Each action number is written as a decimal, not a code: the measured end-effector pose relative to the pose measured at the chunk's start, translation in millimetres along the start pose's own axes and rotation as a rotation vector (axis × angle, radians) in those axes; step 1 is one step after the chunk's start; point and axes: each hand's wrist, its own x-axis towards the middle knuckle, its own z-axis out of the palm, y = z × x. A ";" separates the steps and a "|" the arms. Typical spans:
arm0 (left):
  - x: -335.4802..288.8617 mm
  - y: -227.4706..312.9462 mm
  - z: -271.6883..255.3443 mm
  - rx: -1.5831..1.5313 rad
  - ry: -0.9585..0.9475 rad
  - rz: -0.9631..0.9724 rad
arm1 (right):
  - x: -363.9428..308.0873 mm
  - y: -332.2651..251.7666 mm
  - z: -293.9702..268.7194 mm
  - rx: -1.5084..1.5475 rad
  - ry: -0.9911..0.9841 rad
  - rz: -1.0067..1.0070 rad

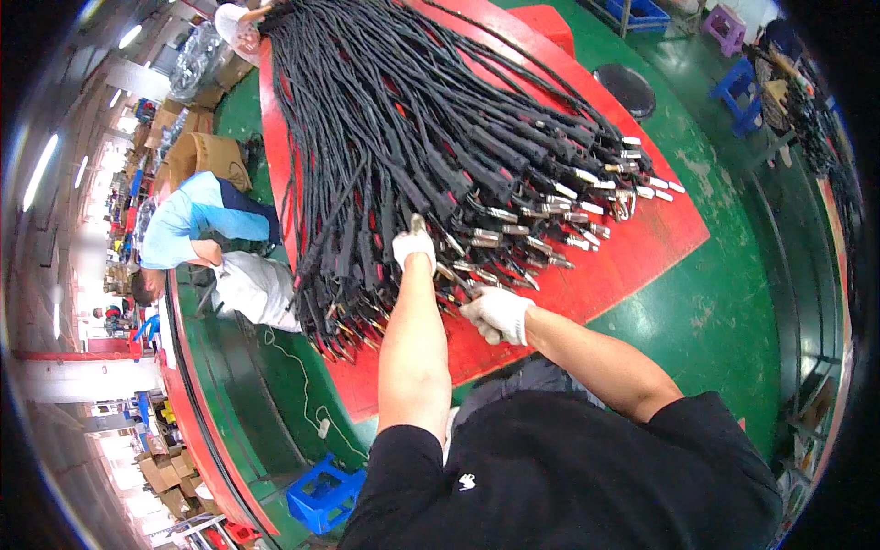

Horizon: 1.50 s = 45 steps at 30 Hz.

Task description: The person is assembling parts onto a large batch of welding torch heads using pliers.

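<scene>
A thick spread of black cables (367, 119) covers the red table (632, 266), with silver metal connectors (486, 236) and white tips at the near ends. White gloves cover both my hands. Among the near cable ends, my left hand (414, 246) is closed on a black cable, its fingers partly hidden by the bundle. Close to the table's front edge, my right hand (498, 314) is curled round the end of a black cable (466, 288). The connector inside that grip cannot be made out.
A person in a blue shirt (188, 220) bends over a white sack (257, 289) at the left. Another person (236, 29) stands at the table's far end. Blue stools (325, 495) stand near left and far right. A round black lid-like object (625, 90) lies on the green floor (715, 302).
</scene>
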 end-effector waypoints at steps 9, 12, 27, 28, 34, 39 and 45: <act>40.5 -9.0 2.6 0.204 0.012 0.212 | 14.8 0.2 -7.7 0.021 -0.082 0.029; 28.0 -2.4 -2.6 0.124 -0.032 0.086 | -7.4 -21.9 7.7 -0.202 0.035 0.003; 5.7 0.4 -0.5 -0.176 -0.074 -0.053 | -14.2 -5.1 0.4 0.035 -0.002 0.064; 6.1 -1.9 -4.7 0.077 0.014 0.046 | -13.2 -6.6 2.2 0.022 0.008 0.055; -2.5 -0.4 -4.5 0.006 -0.047 0.013 | -14.5 -18.5 -24.3 0.133 -0.128 0.147; 47.4 -28.0 -30.2 -0.545 -0.309 -0.246 | -10.5 -36.2 -15.3 0.095 -0.206 0.223; 36.5 -16.1 -22.1 -0.385 -0.262 -0.197 | -13.0 -34.4 -4.6 0.142 -0.187 0.225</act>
